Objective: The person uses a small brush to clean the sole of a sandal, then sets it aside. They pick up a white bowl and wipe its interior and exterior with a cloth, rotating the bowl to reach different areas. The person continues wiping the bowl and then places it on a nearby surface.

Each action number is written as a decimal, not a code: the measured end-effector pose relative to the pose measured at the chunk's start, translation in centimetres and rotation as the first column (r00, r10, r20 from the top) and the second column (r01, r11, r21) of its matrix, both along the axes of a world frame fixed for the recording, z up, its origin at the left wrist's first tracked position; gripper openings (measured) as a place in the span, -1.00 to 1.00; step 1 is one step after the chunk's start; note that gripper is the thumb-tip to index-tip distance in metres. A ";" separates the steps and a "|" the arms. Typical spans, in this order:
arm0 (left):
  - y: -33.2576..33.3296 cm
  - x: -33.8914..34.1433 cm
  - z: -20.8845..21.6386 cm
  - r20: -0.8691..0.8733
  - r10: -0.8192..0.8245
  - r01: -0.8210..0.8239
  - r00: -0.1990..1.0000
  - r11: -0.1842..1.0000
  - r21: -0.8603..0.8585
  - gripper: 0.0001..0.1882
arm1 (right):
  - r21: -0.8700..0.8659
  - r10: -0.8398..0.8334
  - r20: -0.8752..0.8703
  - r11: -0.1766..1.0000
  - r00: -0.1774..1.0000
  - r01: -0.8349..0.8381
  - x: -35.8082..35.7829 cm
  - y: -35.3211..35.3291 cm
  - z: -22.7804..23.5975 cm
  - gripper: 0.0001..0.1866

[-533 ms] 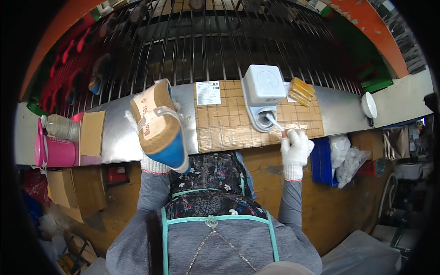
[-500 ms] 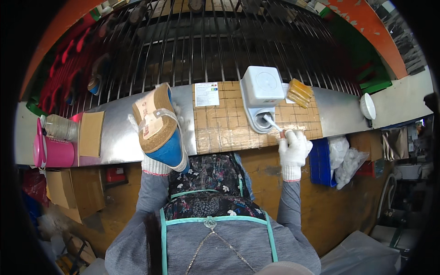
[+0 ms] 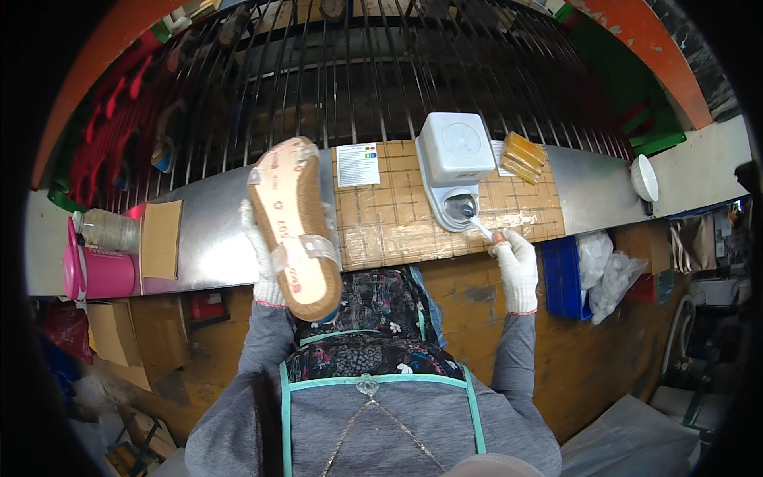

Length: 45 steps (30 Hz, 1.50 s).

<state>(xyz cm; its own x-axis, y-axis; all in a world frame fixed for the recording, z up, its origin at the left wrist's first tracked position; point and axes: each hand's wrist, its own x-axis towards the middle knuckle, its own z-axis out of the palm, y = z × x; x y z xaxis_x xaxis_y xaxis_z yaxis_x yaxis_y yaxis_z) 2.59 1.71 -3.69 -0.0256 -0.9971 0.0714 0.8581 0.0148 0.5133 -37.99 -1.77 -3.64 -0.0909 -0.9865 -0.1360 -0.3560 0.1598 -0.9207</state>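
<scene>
My gloved left hand (image 3: pixel 262 266) grips a sandal (image 3: pixel 290 215) from its left side, most of the fingers hidden behind it. The sandal's long cork sole turns its pale, printed face up, and strap ends lie across it. A bit of a blue shoe last shows under its near end. On the right, my gloved right hand (image 3: pixel 518 270) pinches the white handle of a brush (image 3: pixel 482 229). The brush's far end is inside the round grey cup (image 3: pixel 460 208) of a white dispenser (image 3: pixel 455 151); its tip is hard to make out.
The dispenser stands on a taped cardboard sheet (image 3: pixel 377 230) over a metal bench. Amber blocks (image 3: pixel 522 157) and a white bowl (image 3: pixel 644 178) sit to its right. A pink bucket (image 3: pixel 107 273) is at far left. Beyond the bench runs a rack of metal bars (image 3: pixel 350 87).
My left hand has swung the sandal round, so its pale face now shows at full length and the blue last is mostly hidden. My right hand has shifted slightly right and nearer, brush still in the cup.
</scene>
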 end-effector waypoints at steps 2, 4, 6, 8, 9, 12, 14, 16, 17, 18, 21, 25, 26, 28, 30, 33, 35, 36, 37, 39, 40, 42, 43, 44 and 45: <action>-0.3 -0.8 0.2 0.072 0.039 -0.051 0.997 0.984 0.168 -0.05 | 0.089 -0.003 0.113 0.996 0.994 -0.007 0.8 0.0 0.3 -0.79; -0.5 -2.3 0.4 0.184 0.159 -0.216 0.970 0.911 0.351 -0.08 | -0.052 0.050 -0.081 0.997 0.995 -0.054 2.3 0.1 1.3 -0.85; -0.6 -3.8 0.8 0.413 0.149 -0.302 0.899 0.892 0.337 -0.15 | -0.232 -0.016 -0.300 0.971 0.954 -0.057 4.6 -0.2 2.7 -0.87; -0.5 -4.6 1.5 0.323 0.036 -0.165 0.946 0.909 0.382 -0.22 | -0.550 -0.112 -0.443 0.818 0.890 -0.171 7.1 0.1 4.6 -0.84; -0.6 -4.9 1.9 0.297 0.014 -0.125 0.955 0.925 0.358 -0.23 | -0.624 -0.106 -0.434 0.752 0.895 -0.213 8.2 0.2 5.5 -0.84; -0.5 -5.2 2.9 0.343 -0.075 -0.031 0.936 0.955 0.294 -0.14 | -0.685 -0.014 -0.375 0.677 0.927 -0.267 11.2 1.1 7.5 -0.79; -0.3 -4.9 3.2 0.467 -0.074 -0.035 0.881 0.975 0.220 -0.12 | -0.651 0.092 -0.292 0.710 0.952 -0.268 13.0 1.7 7.8 -0.78; 0.3 -4.6 3.3 0.559 -0.008 -0.092 0.829 0.984 0.150 -0.09 | -0.594 0.145 -0.296 0.746 0.944 -0.301 14.3 1.9 7.6 -0.80; 0.6 -4.4 3.4 0.574 0.005 -0.105 0.819 0.984 0.141 -0.09 | -0.571 0.166 -0.272 0.765 0.948 -0.298 14.9 2.0 7.4 -0.80; 1.0 -4.3 3.5 0.589 0.018 -0.117 0.808 0.984 0.132 -0.08 | -0.545 0.182 -0.247 0.786 0.952 -0.292 15.4 2.0 7.1 -0.81; 1.9 -3.8 3.8 0.601 0.041 -0.129 0.798 0.986 0.103 -0.12 | -0.536 0.194 -0.276 0.782 0.941 -0.318 16.2 1.8 6.7 -0.82; 2.6 -3.7 4.5 0.730 0.057 -0.193 0.681 0.976 0.103 0.06 | -0.533 0.198 -0.311 0.773 0.930 -0.343 16.9 1.2 7.0 -0.83; 2.7 -3.6 4.6 0.752 0.066 -0.202 0.656 0.975 0.091 0.07 | -0.553 0.195 -0.327 0.753 0.925 -0.355 17.0 1.1 7.1 -0.82; 2.7 -3.3 4.7 0.777 0.049 -0.176 0.627 0.981 0.080 0.09 | -0.564 0.191 -0.350 0.739 0.917 -0.369 17.3 0.7 7.3 -0.82; 2.8 -3.1 4.7 0.781 0.064 -0.167 0.621 0.984 0.053 0.04 | -0.583 0.185 -0.341 0.727 0.922 -0.362 17.5 0.4 7.5 -0.81; 3.1 -2.9 4.6 0.759 0.101 -0.173 0.643 0.985 0.016 -0.06 | -0.601 0.175 -0.350 0.712 0.920 -0.364 17.8 -0.1 7.8 -0.80; 3.1 -2.9 4.5 0.747 0.094 -0.162 0.658 0.987 0.018 -0.06 | -0.602 0.166 -0.358 0.711 0.919 -0.363 17.8 -0.4 7.8 -0.80; 3.1 -2.9 4.5 0.773 0.077 -0.150 0.629 0.988 0.024 0.00 | -0.599 0.163 -0.357 0.716 0.920 -0.359 17.8 -0.5 7.8 -0.80; 3.0 -2.9 4.5 0.798 0.066 -0.145 0.599 0.989 0.028 0.07 | -0.587 0.165 -0.353 0.727 0.921 -0.355 17.8 -0.7 7.9 -0.80; 2.9 -2.9 4.7 0.821 0.054 -0.137 0.568 0.990 0.030 0.14 | -0.607 0.179 -0.340 0.708 0.923 -0.361 17.7 -0.9 7.8 -0.80; 2.9 -2.8 4.7 0.821 0.054 -0.135 0.568 0.990 0.028 0.14 | -0.601 0.194 -0.328 0.712 0.924 -0.363 17.5 -1.0 7.8 -0.80; 2.8 -2.7 5.0 0.809 0.035 -0.130 0.587 0.990 0.052 0.13 | -0.622 0.218 -0.351 0.673 0.911 -0.401 17.2 -1.2 7.8 -0.81; 2.8 -2.7 5.1 0.795 0.016 -0.127 0.607 0.989 0.077 0.13 | -0.618 0.231 -0.363 0.666 0.903 -0.419 17.1 -1.2 7.7 -0.81; 2.8 -2.7 5.2 0.777 0.007 -0.123 0.629 0.988 0.091 0.13 | -0.629 0.239 -0.374 0.645 0.896 -0.434 16.9 -1.2 7.6 -0.81; 2.6 -2.6 5.3 0.745 -0.009 -0.089 0.667 0.992 0.092 0.10 | -0.632 0.245 -0.386 0.632 0.889 -0.448 16.7 -1.2 7.6 -0.82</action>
